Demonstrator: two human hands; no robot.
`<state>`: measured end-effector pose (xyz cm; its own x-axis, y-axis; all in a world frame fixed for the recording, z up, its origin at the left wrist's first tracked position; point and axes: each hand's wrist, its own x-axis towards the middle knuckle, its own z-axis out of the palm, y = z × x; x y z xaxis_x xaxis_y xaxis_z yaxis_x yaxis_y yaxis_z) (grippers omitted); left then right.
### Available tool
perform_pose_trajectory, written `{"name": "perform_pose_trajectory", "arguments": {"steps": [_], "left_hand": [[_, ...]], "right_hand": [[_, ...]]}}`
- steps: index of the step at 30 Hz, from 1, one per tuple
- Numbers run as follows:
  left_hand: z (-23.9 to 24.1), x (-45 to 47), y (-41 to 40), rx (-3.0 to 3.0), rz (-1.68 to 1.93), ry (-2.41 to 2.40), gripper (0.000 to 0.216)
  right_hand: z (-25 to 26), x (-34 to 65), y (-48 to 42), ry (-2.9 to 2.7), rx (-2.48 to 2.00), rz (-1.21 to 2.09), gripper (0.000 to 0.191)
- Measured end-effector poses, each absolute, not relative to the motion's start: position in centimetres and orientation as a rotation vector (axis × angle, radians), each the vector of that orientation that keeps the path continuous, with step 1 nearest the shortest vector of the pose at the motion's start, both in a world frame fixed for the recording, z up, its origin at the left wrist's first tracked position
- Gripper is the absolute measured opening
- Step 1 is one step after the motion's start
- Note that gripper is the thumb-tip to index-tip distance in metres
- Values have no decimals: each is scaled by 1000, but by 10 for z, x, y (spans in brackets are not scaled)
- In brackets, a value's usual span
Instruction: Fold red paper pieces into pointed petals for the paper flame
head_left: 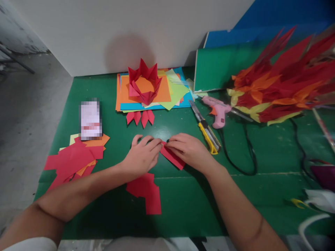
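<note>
**Left hand point(142, 157) and right hand point(187, 150) meet on small folded red paper piece point(173, 158)**

- Hands are together, fingertips almost touching. Both are closed on the far-left corner of the paper piece.
- Left hand: fingers curled, tips on the paper's end. Right hand: thumb and fingers pinch the same corner, palm covering part of the piece.
- The paper piece lies flat on the green table cover point(188, 205), mid-table. It angles from the fingertips toward near-right, and its near end pokes out under the right hand.
- Near side, just under the left wrist: flat red paper offcuts point(146, 190).
- Left: loose pile of red and orange paper scraps point(73, 160). A blurred phone point(90, 119) sits at its far edge.
- Far centre: stack of coloured paper sheets point(179, 94) with a red folded paper crown point(143, 83) on top. Four small red folded petals point(140, 117) lie just near of the stack.
- Right of the hands: yellow utility knife point(207, 133), close to the right hand but not touching it. Past it, a pink glue gun point(218, 111) with a black cord point(246, 157) looping toward the near side.
- Far right: large spiky red, orange and yellow paper arrangement point(282, 80).
</note>
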<state>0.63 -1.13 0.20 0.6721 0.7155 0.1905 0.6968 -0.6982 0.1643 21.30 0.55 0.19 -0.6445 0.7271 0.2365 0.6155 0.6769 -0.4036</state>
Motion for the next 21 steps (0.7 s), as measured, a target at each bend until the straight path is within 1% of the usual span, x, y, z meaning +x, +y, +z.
{"name": "perform_pose_trajectory", "arguments": {"steps": [7,10,15,21], "left_hand": [[4,5,-9,2780,283,1158,36],[4,4,-9,2810,269,1150,36],[4,4,-9,2824,244,1146,36],[2,4,-9,2825,260,1159,35]], "right_hand": [[5,213,4,-2543,-1082,363,26],[7,216,3,-2541,-1090,360,26],[9,229,4,-2550,-1091,382,21],[13,240,4,-2598,-1128,395,20]]}}
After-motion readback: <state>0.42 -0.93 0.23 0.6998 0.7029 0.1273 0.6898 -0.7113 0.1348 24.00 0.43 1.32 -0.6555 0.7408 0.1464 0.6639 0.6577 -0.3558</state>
